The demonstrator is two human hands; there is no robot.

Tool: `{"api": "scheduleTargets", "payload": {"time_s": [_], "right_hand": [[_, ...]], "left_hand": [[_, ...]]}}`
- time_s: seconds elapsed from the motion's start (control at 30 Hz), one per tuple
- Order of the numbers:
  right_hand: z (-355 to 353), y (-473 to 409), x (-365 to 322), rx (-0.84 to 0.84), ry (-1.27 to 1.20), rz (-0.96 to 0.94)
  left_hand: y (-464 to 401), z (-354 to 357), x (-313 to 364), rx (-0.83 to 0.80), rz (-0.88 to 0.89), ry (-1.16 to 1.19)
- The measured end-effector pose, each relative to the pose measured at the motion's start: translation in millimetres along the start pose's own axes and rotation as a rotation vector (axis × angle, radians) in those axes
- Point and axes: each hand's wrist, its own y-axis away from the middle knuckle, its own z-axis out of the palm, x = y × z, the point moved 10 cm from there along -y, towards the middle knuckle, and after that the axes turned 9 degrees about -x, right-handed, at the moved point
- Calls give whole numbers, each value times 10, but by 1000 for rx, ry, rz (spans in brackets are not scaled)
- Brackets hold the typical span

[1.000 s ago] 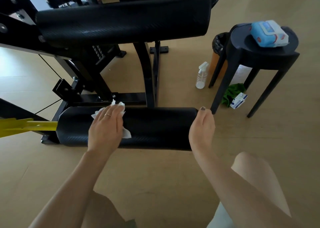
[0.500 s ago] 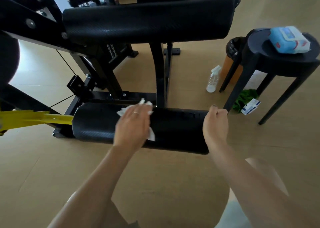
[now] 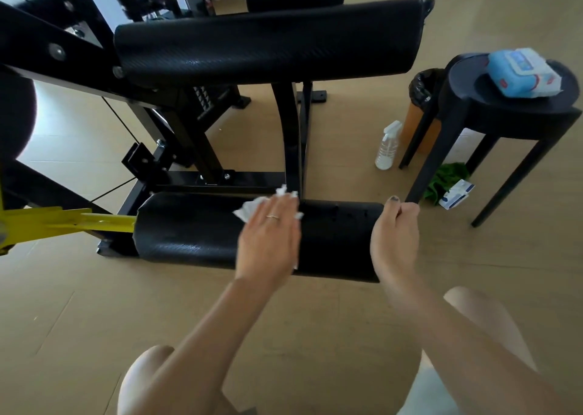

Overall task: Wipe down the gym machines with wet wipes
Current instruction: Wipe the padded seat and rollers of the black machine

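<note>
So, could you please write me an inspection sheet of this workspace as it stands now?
Surface: wooden floor, bare near the person.
Job's things: white wet wipe on the lower roller pad; upper roller pad above; wipes pack on the black stool.
Clutter: spray bottle, green cloth, small white packet, lined bin.
Hands: left hand presses the wipe flat; right hand grips the pad's end.
Cables: thin machine cable.
Surroundings: yellow lever.

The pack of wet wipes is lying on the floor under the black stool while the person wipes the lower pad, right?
Not quite. The head view shows the pack of wet wipes on top of the black stool, not under it. The left hand does wipe the lower pad.
</note>
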Motion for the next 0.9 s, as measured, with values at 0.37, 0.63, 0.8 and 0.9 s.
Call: {"api": "scheduleTargets", "payload": {"time_s": [0.37,0.63,0.8,0.9], "right_hand": [[3,38,46,144,162,-66],[14,228,48,75,196,-207],[-69,120,6,44,27,-147],[-72,-110,75,5,-197,109]], "left_hand": [[106,-348,-1913,40,-269,-25],[-64,-203,-576,112,-162,-38],[-100,148,821,-1,169,-9],[-100,100,505,-67,189,3]]}}
